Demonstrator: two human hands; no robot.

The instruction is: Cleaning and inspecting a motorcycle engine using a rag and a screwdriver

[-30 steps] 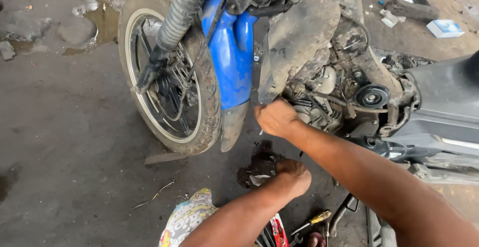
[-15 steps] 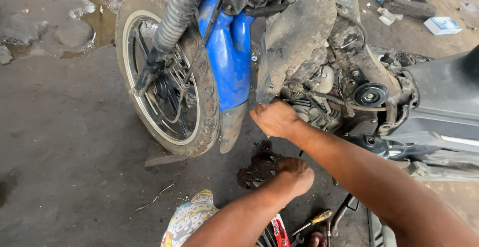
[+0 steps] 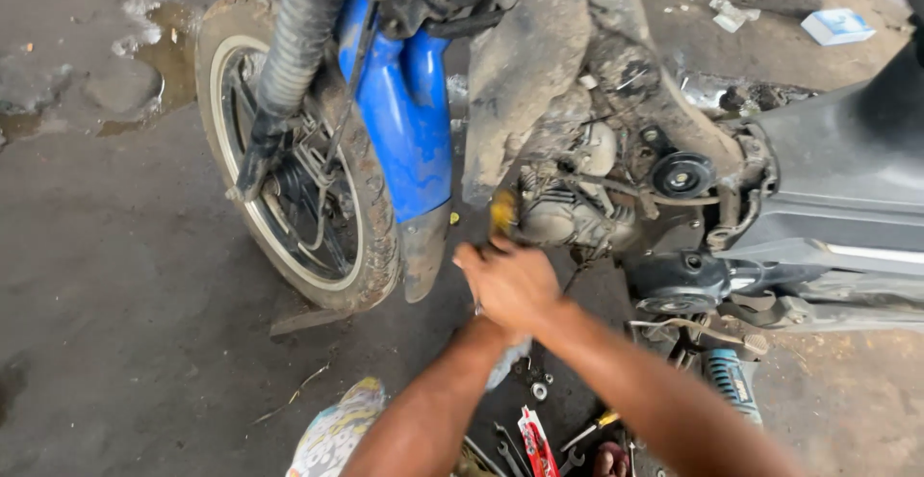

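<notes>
Yellow-handled tool (image 3: 502,213) upright in right hand (image 3: 510,284), toward engine (image 3: 568,212)

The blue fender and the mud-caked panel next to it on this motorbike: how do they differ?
The blue fender is glossy and mostly clean, its colour plain; the muddy panel is coated in dried brown dirt, so its colour cannot be told. The fender hugs the front tyre; the panel sits further back, above the engine. The hands are close below the panel, away from the fender. Both run downward at a slant.

Left hand (image 3: 478,318) up beneath right hand (image 3: 510,283)
</notes>
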